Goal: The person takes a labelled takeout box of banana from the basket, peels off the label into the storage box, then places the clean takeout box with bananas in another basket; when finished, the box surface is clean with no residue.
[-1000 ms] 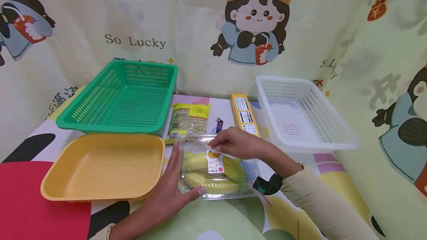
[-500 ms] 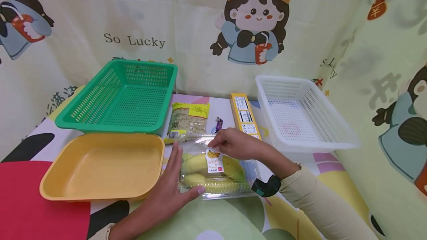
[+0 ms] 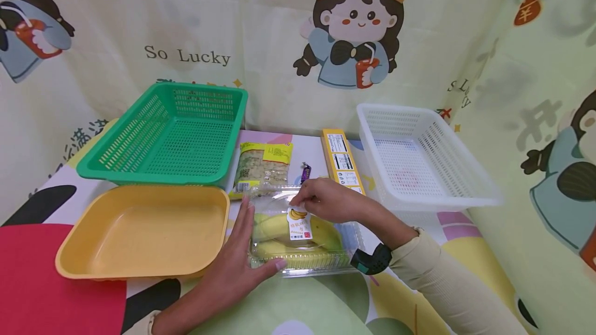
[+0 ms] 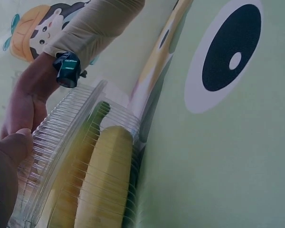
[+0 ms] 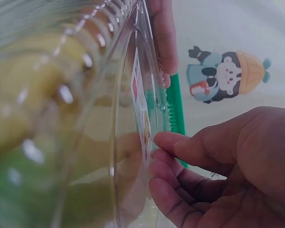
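A clear plastic clamshell box (image 3: 326, 271) with yellow-green bananas (image 3: 274, 227) inside lies in front of me in the head view. A white label (image 3: 301, 230) with a banana picture is stuck on its lid. My left hand (image 3: 235, 255) rests along the box's left end, fingers straight and thumb on the front edge. In the left wrist view that thumb (image 4: 20, 142) lies on the ribbed lid. My right hand (image 3: 331, 201) is over the lid, thumb and forefinger pinching at the label's upper end. In the right wrist view its fingertips (image 5: 164, 141) meet the label's edge.
A yellow basin (image 3: 144, 272) stands left of the box, with a green basket (image 3: 163, 176) behind it. Behind the box lie a yellow-and-clear packet (image 3: 263, 167), a small purple-wrapped sweet (image 3: 305, 173) and a yellow carton (image 3: 342, 162). A white basket (image 3: 433, 204) stands at the right.
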Tool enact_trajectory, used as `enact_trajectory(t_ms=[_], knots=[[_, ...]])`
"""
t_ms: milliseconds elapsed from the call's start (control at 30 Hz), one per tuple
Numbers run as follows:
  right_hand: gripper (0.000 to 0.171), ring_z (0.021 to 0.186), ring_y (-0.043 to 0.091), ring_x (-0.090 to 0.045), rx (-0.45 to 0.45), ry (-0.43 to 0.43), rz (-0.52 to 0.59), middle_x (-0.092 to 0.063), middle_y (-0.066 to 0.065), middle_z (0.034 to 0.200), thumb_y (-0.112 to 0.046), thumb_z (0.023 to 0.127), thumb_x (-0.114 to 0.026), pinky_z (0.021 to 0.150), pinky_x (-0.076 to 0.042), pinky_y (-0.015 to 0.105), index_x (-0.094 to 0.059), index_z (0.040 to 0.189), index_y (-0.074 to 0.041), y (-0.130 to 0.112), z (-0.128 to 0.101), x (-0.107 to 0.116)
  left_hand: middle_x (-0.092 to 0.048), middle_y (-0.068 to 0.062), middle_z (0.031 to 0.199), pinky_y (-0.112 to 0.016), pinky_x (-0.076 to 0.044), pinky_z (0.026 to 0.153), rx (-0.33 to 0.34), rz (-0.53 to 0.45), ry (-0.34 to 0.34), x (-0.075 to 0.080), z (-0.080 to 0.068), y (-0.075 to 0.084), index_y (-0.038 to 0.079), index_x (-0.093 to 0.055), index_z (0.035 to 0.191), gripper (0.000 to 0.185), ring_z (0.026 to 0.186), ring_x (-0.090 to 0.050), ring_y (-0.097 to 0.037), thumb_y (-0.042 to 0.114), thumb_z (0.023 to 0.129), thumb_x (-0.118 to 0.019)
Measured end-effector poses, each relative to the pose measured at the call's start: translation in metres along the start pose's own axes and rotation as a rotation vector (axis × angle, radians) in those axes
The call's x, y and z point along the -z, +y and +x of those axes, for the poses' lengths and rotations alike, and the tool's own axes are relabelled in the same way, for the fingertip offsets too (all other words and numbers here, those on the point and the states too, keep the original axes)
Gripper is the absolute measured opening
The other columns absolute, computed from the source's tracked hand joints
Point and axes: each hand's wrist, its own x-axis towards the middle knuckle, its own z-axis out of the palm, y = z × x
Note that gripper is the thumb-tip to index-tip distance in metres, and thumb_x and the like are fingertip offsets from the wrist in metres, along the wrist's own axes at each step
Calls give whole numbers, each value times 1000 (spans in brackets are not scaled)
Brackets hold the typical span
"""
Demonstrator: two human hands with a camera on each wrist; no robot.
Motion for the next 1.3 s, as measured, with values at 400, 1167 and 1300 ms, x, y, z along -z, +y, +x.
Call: enact_trajectory(t_ms=[400,1167,1300], knots=[[25,101,17,-61,-1,49,80,-67,8,112,3,95,-55,81,-52,24,-71,113,2,1,-2,-2,10,3,162,-61,-25,107,-35,22,23,-1,0,-2,2,-6,155,114,146,-8,-32,59,81,-71],[24,99,17,-61,32,88,94,-68,6,109,5,93,-55,81,-52,25,-72,110,2,4,-4,-4,10,1,162,-61,-23,108,-57,2,22,-1,1,-3,4,-4,156,111,146,-6,-32,55,83,-70],[24,99,17,-61,49,78,83,-69,6,109,5,93,-55,80,-52,25,-72,109,2,4,-3,-3,10,1,162,-61,-23,108,-48,3,20,0,1,-3,3,-4,155,111,146,-6,-32,55,83,-71]])
